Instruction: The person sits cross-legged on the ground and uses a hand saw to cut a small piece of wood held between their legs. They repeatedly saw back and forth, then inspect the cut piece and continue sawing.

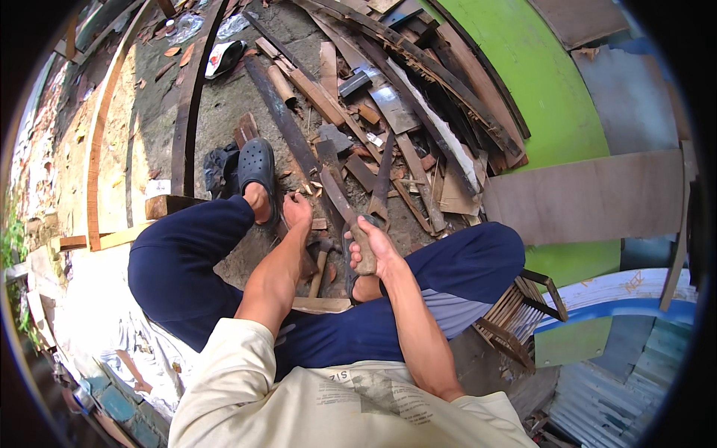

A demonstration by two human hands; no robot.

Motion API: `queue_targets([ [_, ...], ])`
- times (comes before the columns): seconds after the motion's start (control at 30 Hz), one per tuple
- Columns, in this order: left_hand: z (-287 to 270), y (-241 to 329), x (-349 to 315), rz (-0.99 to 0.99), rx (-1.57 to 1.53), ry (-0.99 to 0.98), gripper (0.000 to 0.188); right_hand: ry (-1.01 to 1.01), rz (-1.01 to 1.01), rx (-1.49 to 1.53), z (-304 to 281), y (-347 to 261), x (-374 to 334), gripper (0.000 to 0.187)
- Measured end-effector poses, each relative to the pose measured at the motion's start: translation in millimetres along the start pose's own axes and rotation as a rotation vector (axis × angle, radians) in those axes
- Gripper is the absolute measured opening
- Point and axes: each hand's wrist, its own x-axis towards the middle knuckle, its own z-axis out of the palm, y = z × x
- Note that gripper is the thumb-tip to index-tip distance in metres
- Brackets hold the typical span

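Note:
My right hand (375, 246) is wrapped round the thick wooden handle of a machete (340, 197). Its dark blade points away from me and slightly left, over the scrap wood. Beside my clog-shod left foot, my left hand (297, 212) is low with its fingers curled in. Whatever those fingers may hold is hidden or too small to make out. A hammer (319, 270) with a pale wooden handle lies between my forearms, close to my right foot. To the right of the machete's blade is a handsaw (382, 183) with a dark, tapering blade.
Offcuts and long planks (441, 89) are heaped ahead and to the right, by a green panel (549, 97). An upright wooden frame post (190, 112) stands at left. A slatted wooden stool or rack (515, 317) is beside my right knee. Plastic litter (224, 58) lies far left.

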Motion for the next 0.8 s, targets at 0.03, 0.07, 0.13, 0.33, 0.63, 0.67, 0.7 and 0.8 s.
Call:
queue_targets([
  [0.03,-2,-6,6,0.000,-0.009,0.018,0.038,0.109,-0.056,-0.106,20,0,-16,0.054],
  [0.07,-1,-12,9,-0.015,0.004,0.031,0.037,0.171,-0.170,-0.199,26,6,-19,0.052],
  [0.13,3,-5,12,0.001,-0.006,0.046,0.035,0.256,-0.407,-0.321,29,10,-17,0.050],
  [0.33,9,15,12,-0.016,-0.003,0.054,0.035,0.449,-0.793,-0.665,28,15,-7,0.049],
  [0.63,27,36,9,-0.205,-0.210,-0.301,0.060,0.235,-0.225,-0.357,17,5,-3,0.055],
  [0.67,32,39,7,-0.228,-0.230,-0.356,0.063,0.202,-0.199,-0.278,14,1,-9,0.056],
  [0.7,39,44,4,-0.252,-0.254,-0.414,0.067,0.137,-0.155,-0.168,8,-2,-17,0.057],
  [0.8,53,47,3,-0.210,-0.139,-0.412,0.080,0.001,-0.113,0.060,-1,-2,-52,0.058],
])
